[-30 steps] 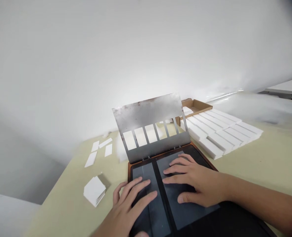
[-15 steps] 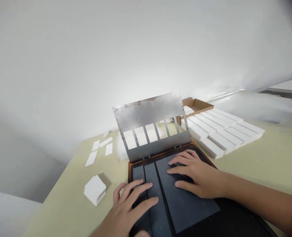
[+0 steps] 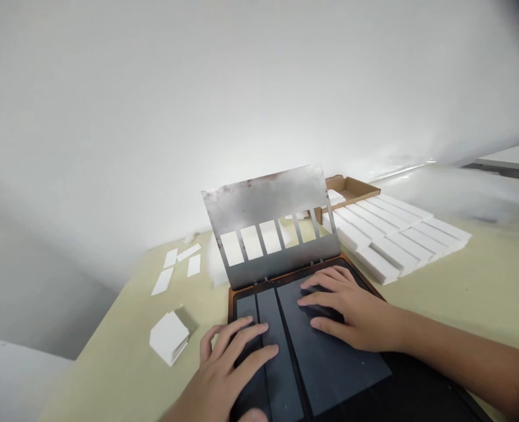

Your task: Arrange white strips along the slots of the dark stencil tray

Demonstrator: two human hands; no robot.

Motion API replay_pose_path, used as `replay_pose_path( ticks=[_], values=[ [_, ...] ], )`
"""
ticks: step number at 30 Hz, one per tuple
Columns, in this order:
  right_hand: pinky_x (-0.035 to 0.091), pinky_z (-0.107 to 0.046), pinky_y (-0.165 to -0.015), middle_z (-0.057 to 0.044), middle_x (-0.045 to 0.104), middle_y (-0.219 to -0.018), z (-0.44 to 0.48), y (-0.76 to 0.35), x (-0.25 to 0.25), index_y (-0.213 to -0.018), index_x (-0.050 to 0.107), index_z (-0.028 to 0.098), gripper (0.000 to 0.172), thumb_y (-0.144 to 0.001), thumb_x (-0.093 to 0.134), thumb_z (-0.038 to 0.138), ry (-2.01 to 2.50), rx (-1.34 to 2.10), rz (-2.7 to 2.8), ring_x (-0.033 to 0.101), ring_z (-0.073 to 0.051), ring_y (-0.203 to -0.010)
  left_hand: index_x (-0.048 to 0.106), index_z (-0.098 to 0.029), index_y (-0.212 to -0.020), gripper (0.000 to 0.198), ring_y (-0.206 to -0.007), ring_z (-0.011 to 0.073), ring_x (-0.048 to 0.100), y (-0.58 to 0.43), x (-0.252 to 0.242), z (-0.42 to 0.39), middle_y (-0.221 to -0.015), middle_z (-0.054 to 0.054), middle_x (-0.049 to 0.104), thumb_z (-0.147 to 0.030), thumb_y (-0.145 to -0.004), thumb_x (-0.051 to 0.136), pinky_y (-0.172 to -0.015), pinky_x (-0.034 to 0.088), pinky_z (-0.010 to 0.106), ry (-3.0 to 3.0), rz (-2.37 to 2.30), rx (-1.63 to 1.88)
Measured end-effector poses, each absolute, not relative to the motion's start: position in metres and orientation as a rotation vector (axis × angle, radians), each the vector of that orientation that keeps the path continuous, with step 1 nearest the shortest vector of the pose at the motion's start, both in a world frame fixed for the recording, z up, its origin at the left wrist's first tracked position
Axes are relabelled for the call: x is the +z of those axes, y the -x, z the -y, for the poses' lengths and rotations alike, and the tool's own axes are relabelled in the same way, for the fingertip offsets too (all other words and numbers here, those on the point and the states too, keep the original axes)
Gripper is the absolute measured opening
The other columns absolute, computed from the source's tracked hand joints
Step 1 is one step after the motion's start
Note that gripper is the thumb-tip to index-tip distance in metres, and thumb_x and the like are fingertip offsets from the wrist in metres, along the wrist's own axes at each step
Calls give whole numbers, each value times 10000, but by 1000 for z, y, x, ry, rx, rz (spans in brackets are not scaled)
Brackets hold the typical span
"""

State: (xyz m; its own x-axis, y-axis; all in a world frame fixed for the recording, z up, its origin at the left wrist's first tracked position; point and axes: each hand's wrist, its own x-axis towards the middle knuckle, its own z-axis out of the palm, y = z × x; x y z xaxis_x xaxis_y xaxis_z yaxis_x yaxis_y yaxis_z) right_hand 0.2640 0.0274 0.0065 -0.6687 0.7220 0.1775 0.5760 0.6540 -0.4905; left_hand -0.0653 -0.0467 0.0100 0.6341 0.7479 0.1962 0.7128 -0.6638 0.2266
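Observation:
A dark board [image 3: 422, 381] with an orange-brown edge lies in front of me, bearing dark grey sheets. Fingers spread, my left hand [image 3: 231, 363] rests over the two narrow strips [image 3: 286, 384] on the left. On the wide grey sheet [image 3: 342, 375], my right hand [image 3: 345, 308] lies palm down with its fingers apart. Neither hand grips anything. Hinged to the board's far edge, a metal plate [image 3: 263, 202] with a row of rectangular cut-outs stands tilted up.
To the left lie a small stack of white cards [image 3: 168, 338] and several loose white pieces [image 3: 193, 265]. Rows of white stacks [image 3: 400, 234] lie at the right, beside an open cardboard box [image 3: 360, 189]. A wall rises behind the pale yellow table [image 3: 110, 351].
My left hand has shifted very slightly to the left across the strips. My right hand stays nearly in place on the wide sheet.

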Motion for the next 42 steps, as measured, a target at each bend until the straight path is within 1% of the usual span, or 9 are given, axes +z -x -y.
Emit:
replay_pose_path(
  ticks=[3, 8, 12, 21, 26, 31, 36, 39, 42],
  values=[
    [296, -552, -1171, -86, 607, -1457, -27, -264, 6, -1386, 676, 324, 365, -1044, 613, 433, 1026, 585, 2515, 496, -309, -1383, 571, -398, -1484, 627, -1449, 405, 450, 66, 11, 47, -1564, 63, 558, -781, -1028, 375, -1144, 370, 617, -2724, -1217, 385],
    [305, -559, -1167, -91, 621, -1440, -28, -264, 6, -1374, 687, 320, 363, -1036, 625, 438, 1021, 601, 2503, 515, -317, -1368, 512, -404, -1544, 630, -1433, 425, 470, 73, 12, 41, -1592, 68, 533, -729, -1004, 525, -1107, 429, 616, -2786, -1128, 273],
    [313, -561, -1159, -91, 627, -1430, -28, -264, 5, -1379, 685, 321, 366, -1035, 625, 429, 1023, 593, 2502, 521, -316, -1361, 488, -393, -1562, 656, -1444, 436, 459, 75, 11, 40, -1609, 75, 515, -727, -1000, 534, -1105, 428, 646, -2791, -1139, 252],
    [311, -555, -1168, -81, 628, -1427, -28, -264, 5, -1374, 687, 327, 369, -1030, 625, 445, 1028, 584, 2500, 521, -318, -1363, 499, -385, -1565, 657, -1422, 416, 490, 74, 13, 40, -1585, 87, 541, -707, -995, 561, -1109, 448, 580, -2820, -1132, 290],
    [305, -557, -1158, -83, 629, -1422, -29, -264, 3, -1370, 688, 324, 366, -1033, 620, 450, 1018, 580, 2497, 519, -312, -1357, 481, -388, -1573, 675, -1438, 415, 465, 71, 1, 46, -1592, 99, 530, -770, -1021, 407, -1153, 372, 609, -2792, -1167, 429],
    [301, -571, -1149, -99, 654, -1396, -28, -262, 4, -1378, 689, 312, 380, -1016, 637, 415, 985, 592, 2457, 543, -318, -1321, 629, -438, -1415, 455, -1402, 358, 520, 69, 0, 46, -1431, 42, 674, -654, -1073, 421, -1183, 348, 544, -2850, -1071, 464],
    [269, -595, -1156, -93, 685, -1357, -29, -260, 5, -1409, 665, 304, 417, -1011, 635, 425, 981, 586, 2440, 562, -320, -1275, 679, -427, -1362, 592, -1348, 374, 578, 56, 13, 28, -1367, 41, 721, -814, -988, 431, -1162, 359, 564, -2818, -980, 416],
    [255, -594, -1164, -91, 676, -1370, -31, -262, 5, -1432, 644, 300, 453, -1005, 643, 450, 975, 572, 2453, 554, -317, -1284, 662, -451, -1382, 502, -1358, 359, 577, 45, 8, 21, -1386, 7, 722, -730, -1048, 411, -1177, 322, 567, -2843, -967, 397],
    [238, -618, -1173, -121, 615, -1449, -32, -267, 6, -1511, 575, 292, 590, -997, 633, 576, 916, 545, 2547, 508, -348, -1352, 637, -479, -1404, 414, -1402, 348, 541, 41, 0, 21, -1412, -26, 713, -625, -1099, 398, -1186, 284, 569, -2831, -961, 380]
  ],
)
